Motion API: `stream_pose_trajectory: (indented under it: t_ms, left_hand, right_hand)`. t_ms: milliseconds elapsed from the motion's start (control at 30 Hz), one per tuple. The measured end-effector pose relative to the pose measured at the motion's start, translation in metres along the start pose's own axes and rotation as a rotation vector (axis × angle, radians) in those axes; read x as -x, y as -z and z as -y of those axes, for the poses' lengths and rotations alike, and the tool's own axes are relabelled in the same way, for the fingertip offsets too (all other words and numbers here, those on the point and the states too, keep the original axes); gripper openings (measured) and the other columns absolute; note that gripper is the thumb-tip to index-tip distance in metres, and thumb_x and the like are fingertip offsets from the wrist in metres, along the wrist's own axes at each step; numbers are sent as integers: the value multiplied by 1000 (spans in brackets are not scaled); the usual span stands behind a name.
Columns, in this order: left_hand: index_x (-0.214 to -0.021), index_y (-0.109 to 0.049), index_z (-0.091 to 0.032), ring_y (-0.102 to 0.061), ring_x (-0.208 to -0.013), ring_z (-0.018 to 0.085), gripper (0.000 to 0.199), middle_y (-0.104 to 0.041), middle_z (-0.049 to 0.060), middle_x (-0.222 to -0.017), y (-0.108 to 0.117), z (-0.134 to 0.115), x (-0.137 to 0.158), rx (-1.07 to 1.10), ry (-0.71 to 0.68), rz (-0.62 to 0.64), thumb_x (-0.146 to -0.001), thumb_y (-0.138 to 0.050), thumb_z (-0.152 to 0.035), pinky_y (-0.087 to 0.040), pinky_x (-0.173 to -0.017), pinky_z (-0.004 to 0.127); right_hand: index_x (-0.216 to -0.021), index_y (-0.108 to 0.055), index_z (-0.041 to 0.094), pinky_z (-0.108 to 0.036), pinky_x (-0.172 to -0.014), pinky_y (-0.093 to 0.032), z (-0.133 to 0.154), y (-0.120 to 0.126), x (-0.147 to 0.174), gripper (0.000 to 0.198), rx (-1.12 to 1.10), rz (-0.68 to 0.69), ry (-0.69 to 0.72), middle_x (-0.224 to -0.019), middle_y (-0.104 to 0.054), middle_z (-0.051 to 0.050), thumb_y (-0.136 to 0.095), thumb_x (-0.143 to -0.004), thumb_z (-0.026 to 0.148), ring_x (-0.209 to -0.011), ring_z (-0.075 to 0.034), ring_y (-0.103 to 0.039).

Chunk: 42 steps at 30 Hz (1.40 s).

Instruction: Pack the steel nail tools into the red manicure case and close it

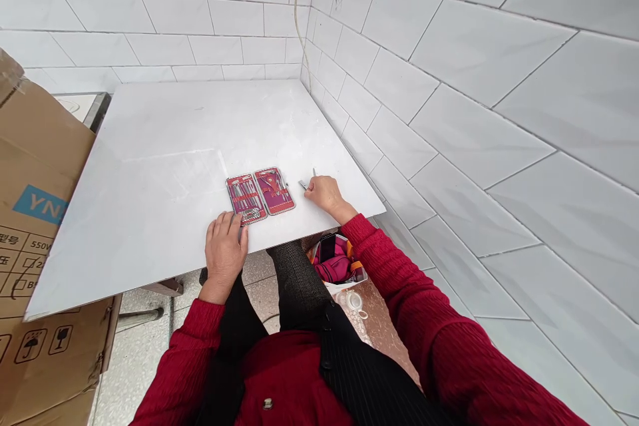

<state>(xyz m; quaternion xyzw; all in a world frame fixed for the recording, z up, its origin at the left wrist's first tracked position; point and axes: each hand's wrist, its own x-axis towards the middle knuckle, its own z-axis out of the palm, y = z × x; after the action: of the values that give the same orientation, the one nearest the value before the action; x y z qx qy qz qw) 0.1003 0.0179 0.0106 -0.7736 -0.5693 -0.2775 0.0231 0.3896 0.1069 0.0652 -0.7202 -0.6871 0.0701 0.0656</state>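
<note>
An open manicure set case point(269, 211) lies on the white tabletop, red inside, with slim metal tools strapped in both halves. Nail clippers point(250, 215) sit along the lower edge of its left half. My left hand point(225, 246) rests flat at the table's front edge, fingers stretched, thumb beside the case's lower left corner. To the right of the case, my right hand point(324, 193) is closed in a pinch near the tabletop. A small shiny metal tool point(303, 185) juts out at its fingertips, and a thin tip shows above them. The fingers hide the rest.
White tabletop point(164, 126) meets tiled walls point(479, 106) at the back and right. A big cardboard box point(34, 213) stands at the left. Below the front edge, a bag with pink contents point(334, 269) and a white lid point(353, 300) sit by my legs. A cord point(297, 13) hangs in the corner.
</note>
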Motion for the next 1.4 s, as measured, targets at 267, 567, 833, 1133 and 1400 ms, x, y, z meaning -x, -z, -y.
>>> stream_pose_trajectory:
  t_ms: [267,567,833,1133,1400]
  left_hand:
    - [-133,-65,-15,-54,-139,34,43,-65,19,-140,-1,1,0,5,7,-1,-105,-40,-34,-38,-118,52]
    - [-132,-66,-9,-56,-135,37,45,-66,22,-138,-3,1,2,-58,-23,-20,-107,-38,-33,-40,-116,53]
    - [-132,-66,-9,-56,-136,37,45,-66,22,-138,-2,1,2,-31,-9,-5,-106,-38,-34,-40,-117,53]
    - [-133,-66,-10,-54,-138,37,45,-65,22,-139,0,-1,3,-11,3,15,-106,-40,-33,-39,-118,54]
    - [-132,-66,-13,-54,-138,37,43,-65,21,-139,0,0,3,15,5,11,-105,-41,-34,-38,-118,56]
  right_hand:
    - [-85,-76,19,-26,-71,-44,5,1,5,3,-167,0,-20,-92,-80,-4,-74,-83,21,-88,-21,-72]
    - [-87,-71,18,-24,-66,-42,33,-6,16,13,-494,17,77,-75,-70,4,-73,-74,15,-69,-13,-63]
    - [-79,-67,18,-24,-64,-37,65,-16,14,11,-392,83,116,-78,-72,2,-78,-75,19,-72,-14,-62]
    - [-93,-72,18,-27,-66,-37,77,-10,10,12,-141,124,139,-93,-78,-6,-71,-87,28,-85,-21,-70]
    - [-109,-71,18,-30,-74,-45,79,-17,18,23,-160,32,103,-103,-79,-8,-66,-88,24,-96,-25,-72]
